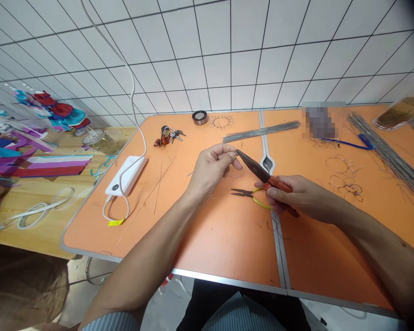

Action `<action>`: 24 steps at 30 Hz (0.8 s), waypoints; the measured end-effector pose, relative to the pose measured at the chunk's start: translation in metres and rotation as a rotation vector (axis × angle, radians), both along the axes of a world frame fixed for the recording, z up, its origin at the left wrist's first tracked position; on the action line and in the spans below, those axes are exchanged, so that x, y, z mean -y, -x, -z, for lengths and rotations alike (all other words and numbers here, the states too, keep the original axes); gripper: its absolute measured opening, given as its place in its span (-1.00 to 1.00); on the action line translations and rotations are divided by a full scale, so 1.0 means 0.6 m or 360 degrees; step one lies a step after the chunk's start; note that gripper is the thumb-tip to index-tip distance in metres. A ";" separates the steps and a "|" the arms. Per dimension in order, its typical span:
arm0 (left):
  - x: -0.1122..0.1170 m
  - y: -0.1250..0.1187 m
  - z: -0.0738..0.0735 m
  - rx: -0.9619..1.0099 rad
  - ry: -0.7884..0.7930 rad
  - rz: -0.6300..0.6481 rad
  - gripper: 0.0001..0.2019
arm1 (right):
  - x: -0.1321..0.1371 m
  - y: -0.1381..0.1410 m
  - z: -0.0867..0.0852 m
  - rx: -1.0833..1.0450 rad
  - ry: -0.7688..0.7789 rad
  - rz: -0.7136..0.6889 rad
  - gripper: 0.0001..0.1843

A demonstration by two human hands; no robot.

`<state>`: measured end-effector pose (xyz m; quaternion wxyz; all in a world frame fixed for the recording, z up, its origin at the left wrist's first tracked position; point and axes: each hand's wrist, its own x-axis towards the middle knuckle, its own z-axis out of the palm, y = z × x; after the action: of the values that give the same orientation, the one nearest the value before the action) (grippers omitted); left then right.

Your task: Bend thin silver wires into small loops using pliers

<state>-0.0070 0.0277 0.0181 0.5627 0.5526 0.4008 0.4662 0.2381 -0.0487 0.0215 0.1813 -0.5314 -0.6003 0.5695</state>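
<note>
Masking yellow pliers [251, 194] partly: red pliers [262, 174], right hand [300, 195].

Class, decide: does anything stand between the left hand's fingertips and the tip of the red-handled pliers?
Nothing visible does. The red-handled pliers, in the right hand, reach right up to the left hand's fingertips. The yellow-handled pliers lie on the orange table, outside that spot. The left hand is unobstructed.

the one head view looks forward and down from above the near edge of the orange table [227, 248], close to it, facing the tiled wall [214, 50] behind it.
</note>
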 end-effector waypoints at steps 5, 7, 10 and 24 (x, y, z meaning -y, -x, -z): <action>-0.003 -0.002 0.005 -0.0016 0.0010 -0.0007 -0.86 | 0.004 0.007 -0.001 0.0036 0.0020 0.0046 -0.64; -0.004 -0.002 0.007 -0.0040 0.0012 -0.0019 -0.86 | 0.006 0.010 0.001 0.0037 0.0006 0.0075 -0.62; -0.004 -0.003 0.009 -0.0077 0.0027 -0.0047 -0.85 | 0.008 0.013 0.005 0.0087 -0.0063 0.0112 -0.65; 0.011 -0.018 0.026 -0.0079 0.0068 -0.0236 -0.89 | 0.014 0.029 0.025 0.0580 -0.0472 0.0135 -0.73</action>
<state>0.0041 0.0209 0.0026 0.5281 0.5206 0.4645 0.4841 0.2209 -0.0568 0.0062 0.1698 -0.6178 -0.6773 0.3617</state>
